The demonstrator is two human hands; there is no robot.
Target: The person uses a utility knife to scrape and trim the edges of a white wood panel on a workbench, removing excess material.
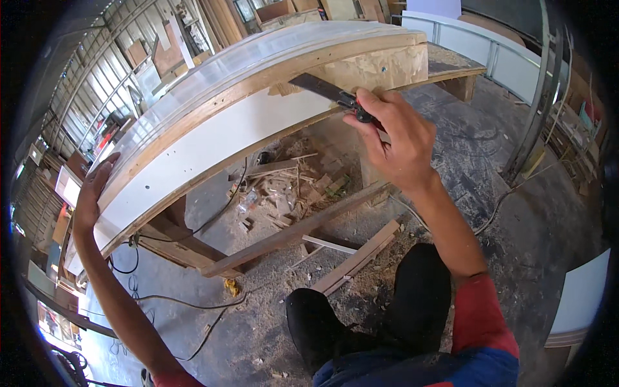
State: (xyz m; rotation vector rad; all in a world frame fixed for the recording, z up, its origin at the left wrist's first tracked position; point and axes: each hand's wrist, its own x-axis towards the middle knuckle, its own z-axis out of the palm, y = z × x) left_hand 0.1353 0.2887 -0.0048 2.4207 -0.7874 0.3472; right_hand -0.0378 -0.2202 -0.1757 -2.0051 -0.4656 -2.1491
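A long curved panel with a white side face and wooden edge strips lies across a wooden stand. My right hand is closed round the black-and-red handle of a hand tool with a flat dark blade; I cannot make out whether it is a knife or a scraper. The blade's tip lies over the panel's side, near a torn brown patch beside bare wood with glue-like stains. My left hand rests on the panel's left end, its fingers stretched along the upper edge.
Under the panel, wood offcuts and shavings litter the floor, and a wooden beam spans the stand. Loose strips lie before my knees. Cables trail at left. A metal post stands at right, near a white board.
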